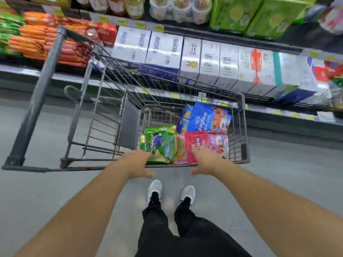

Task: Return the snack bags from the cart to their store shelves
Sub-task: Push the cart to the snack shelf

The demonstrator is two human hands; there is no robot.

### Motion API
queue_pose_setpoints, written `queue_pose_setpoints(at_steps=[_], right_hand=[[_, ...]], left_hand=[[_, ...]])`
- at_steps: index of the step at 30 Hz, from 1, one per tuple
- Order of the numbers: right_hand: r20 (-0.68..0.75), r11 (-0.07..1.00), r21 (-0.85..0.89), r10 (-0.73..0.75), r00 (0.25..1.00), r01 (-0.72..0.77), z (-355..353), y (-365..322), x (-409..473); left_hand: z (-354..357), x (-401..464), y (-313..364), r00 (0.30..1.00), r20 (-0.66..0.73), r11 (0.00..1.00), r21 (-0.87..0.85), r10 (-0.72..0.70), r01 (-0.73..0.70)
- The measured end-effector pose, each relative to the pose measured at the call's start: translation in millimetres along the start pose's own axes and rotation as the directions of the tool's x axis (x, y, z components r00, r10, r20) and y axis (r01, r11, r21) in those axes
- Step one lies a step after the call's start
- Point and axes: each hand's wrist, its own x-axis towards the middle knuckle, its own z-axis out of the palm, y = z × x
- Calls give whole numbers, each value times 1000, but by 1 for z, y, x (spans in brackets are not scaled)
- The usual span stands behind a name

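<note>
A grey wire shopping cart [241,130] stands in front of me, side-on to the shelves. Several snack bags lie in its basket: a green bag [161,143] at the near left, a red and pink bag [209,143] at the near right, a blue bag [207,117] behind it, and a pink and yellow bag [181,149] between them. My left hand [135,164] is over the cart's near rim, fingers spread, touching the green bag's edge. My right hand [206,160] reaches over the rim with fingers spread on the red and pink bag. Neither hand has closed on a bag.
Store shelves [259,101] run behind the cart, holding white and blue cartons [163,49], orange and red sausage packs [37,43] at the left, and green boxes [259,13] above. The cart's handle bar [42,84] is at the left. Grey floor [37,191] lies around my feet.
</note>
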Motion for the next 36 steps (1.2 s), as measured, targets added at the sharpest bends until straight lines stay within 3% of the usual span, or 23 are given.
queue_pose_setpoints(at_steps=[3,6,13,23,32,36], right_hand=[[59,996,-81,39,997,-34,18,11,2],[72,992,-113,59,996,-50,34,23,6],[-47,995,-77,58,997,-61,52,46,16],[-178,994,-48,85,980,-95,70,54,11],[-204,990,-59,116,972,-131,88,87,-14],[-213,990,-48,116,970,-129,97,118,-28]], left_hand=[[15,2,-2,998,60,998,51,-23,20],[19,7,1,998,30,997,47,-63,62],[30,17,1,992,-58,991,53,-116,119],[30,12,17,987,-80,985,87,-140,147],[44,11,58,983,-88,985,46,-163,168],[47,14,96,986,-97,984,102,-139,149]])
